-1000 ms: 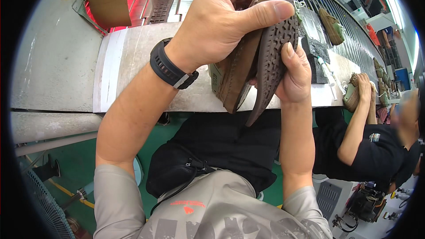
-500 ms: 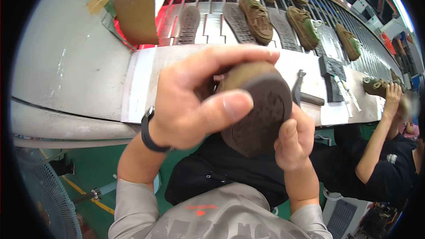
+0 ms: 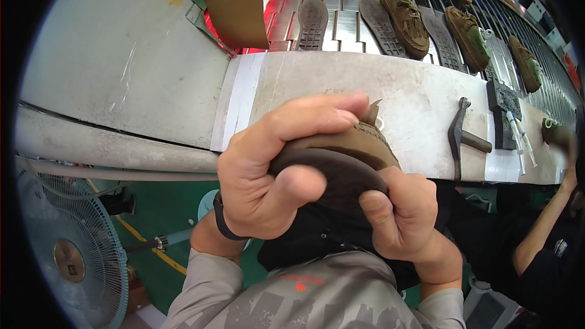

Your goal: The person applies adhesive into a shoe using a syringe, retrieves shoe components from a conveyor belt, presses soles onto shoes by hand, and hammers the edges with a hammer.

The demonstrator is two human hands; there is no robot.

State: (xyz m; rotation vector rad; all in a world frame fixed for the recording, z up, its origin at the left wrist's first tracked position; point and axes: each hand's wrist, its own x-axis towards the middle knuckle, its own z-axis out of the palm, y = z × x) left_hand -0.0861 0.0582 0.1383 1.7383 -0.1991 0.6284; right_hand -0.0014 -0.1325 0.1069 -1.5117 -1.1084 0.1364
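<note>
Both my hands hold a brown moccasin-style shoe (image 3: 373,139) above the near edge of the table, its dark brown sole (image 3: 338,170) tilted toward me. My left hand (image 3: 268,173) wraps the left end, fingers over the upper and thumb by the sole. At the right end, my right hand (image 3: 405,213) pinches the sole's edge, with the thumb on the underside and the fingers curled behind. Stitching and a lace tip show past my left fingertips. My hands hide both ends of the shoe.
A hammer (image 3: 458,137) lies on the white table (image 3: 420,94), beside a black block (image 3: 503,113) and white slender tubes (image 3: 521,140). Beyond runs a roller conveyor carrying loose soles (image 3: 313,23) and brown-green shoes (image 3: 407,21). A fan (image 3: 73,250) stands left; a co-worker's arm (image 3: 545,225) is at right.
The shoe has tipped so that its sole shows at a flatter angle and more of the stitched upper appears. My right thumb now presses on the sole's edge. The whole view has shifted leftward.
</note>
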